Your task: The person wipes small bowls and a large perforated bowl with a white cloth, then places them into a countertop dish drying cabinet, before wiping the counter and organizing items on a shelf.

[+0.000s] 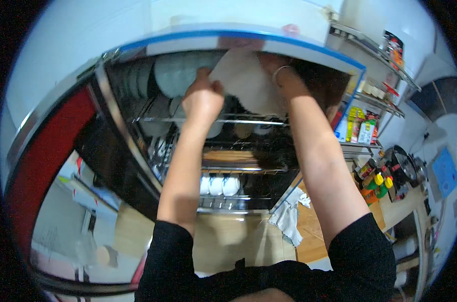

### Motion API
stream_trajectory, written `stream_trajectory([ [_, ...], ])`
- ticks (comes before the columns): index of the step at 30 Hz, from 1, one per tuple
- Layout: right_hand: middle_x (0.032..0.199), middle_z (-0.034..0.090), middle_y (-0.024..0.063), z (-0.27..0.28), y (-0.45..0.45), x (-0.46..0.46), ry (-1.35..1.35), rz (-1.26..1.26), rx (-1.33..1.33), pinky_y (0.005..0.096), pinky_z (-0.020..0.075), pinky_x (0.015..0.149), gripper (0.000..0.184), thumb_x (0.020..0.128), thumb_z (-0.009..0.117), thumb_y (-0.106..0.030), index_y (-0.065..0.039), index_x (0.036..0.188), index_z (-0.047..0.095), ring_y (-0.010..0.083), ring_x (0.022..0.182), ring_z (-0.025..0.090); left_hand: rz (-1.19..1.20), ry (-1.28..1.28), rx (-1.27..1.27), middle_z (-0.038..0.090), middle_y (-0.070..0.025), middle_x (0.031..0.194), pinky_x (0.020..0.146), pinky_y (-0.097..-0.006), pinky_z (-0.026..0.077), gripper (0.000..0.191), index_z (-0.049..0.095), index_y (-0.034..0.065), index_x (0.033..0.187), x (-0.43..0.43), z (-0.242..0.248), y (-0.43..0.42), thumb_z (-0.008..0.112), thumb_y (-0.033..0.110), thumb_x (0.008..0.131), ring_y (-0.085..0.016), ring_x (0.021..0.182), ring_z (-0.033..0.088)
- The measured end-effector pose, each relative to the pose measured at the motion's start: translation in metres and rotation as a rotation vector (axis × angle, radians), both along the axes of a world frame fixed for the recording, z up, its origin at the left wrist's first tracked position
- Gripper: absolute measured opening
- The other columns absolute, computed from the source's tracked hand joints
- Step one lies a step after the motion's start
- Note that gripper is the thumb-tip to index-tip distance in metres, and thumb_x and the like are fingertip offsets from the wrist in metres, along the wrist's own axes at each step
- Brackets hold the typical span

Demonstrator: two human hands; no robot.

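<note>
Both arms reach into an open cabinet with wire racks (217,120). A pale, flat, sheet-like thing (247,81), blurred, lies between my hands over the upper rack; its material cannot be told. My left hand (204,98) is at its left edge with fingers bent, and whether they grip it is unclear. At its right edge is my right hand (272,64), with a bracelet (279,73) on the wrist and its fingers mostly in shadow. Left of the sheet, pale plates or bowls (172,75) stand in a row on the upper rack.
White cups (224,185) stand on a lower rack, below wooden items (232,156). The open cabinet door (51,166) is at left. A torn cloth or paper (289,219) hangs near the cabinet's lower right corner. Wall shelves (379,102) and bottles (377,185) are at right.
</note>
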State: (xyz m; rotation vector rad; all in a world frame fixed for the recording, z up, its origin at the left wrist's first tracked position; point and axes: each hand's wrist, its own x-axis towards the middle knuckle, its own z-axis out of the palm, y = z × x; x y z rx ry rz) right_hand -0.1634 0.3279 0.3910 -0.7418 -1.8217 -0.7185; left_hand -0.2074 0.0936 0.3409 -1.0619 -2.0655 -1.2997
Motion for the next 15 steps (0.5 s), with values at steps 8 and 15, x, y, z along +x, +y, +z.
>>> stream_trajectory([
  [8, 0.091, 0.056, 0.0184, -0.027, -0.130, 0.095, -0.137, 0.473, -0.568, 0.0363, 0.0414, 0.076, 0.035, 0.078, 0.047, -0.032, -0.007, 0.101, 0.052, 0.0345, 0.084, 0.052, 0.006, 0.526, 0.460, 0.057, -0.0077, 0.079, 0.070, -0.0282, 0.040, 0.006, 0.058, 0.0036, 0.077, 0.031, -0.024, -0.080, 0.058, 0.006, 0.071, -0.021, 0.077, 0.052],
  [15, 0.099, 0.053, 0.0121, -0.117, -0.196, 0.200, -0.354, 0.994, -0.382, 0.0406, 0.0297, 0.088, 0.021, 0.077, 0.051, -0.022, -0.006, 0.089, 0.055, 0.0276, 0.100, 0.045, 0.581, 0.687, 0.250, 0.059, -0.0085, 0.086, 0.074, -0.0290, 0.038, 0.010, 0.060, 0.0041, 0.081, 0.084, -0.087, -0.232, 0.052, 0.007, 0.077, -0.021, 0.081, 0.052],
])
